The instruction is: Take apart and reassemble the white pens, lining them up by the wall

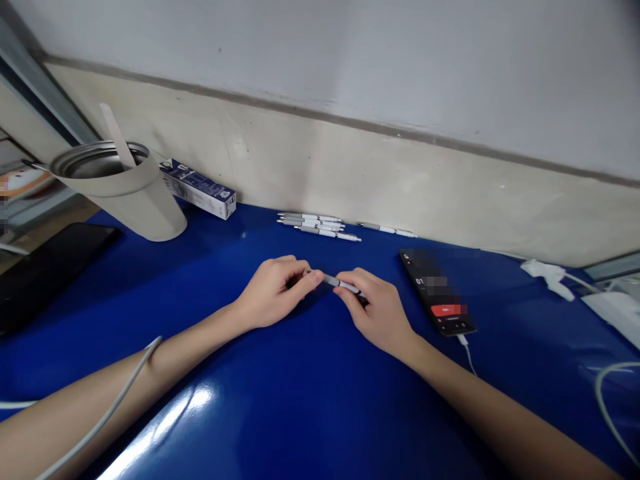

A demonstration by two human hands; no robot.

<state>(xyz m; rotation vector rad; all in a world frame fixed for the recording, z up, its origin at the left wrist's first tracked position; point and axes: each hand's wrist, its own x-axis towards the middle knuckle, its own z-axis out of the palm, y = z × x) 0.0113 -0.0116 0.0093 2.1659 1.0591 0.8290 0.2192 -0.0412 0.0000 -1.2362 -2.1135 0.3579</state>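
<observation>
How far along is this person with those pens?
Several pens lying by the wall may be finished, though that's a guess. One pen is in hand, held between the left hand and right hand. What's left is unclear: no other pens show.

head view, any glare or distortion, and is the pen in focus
Head view: bright glare streaks the blue tabletop near the bottom edge; the wall looks tilted and bowed; the pen between the left hand and right hand looks sharp; the phone screen is pixelated.

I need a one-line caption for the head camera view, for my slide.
Left hand and right hand hold a grey-and-white pen over a blue tabletop, near other pens.
</observation>
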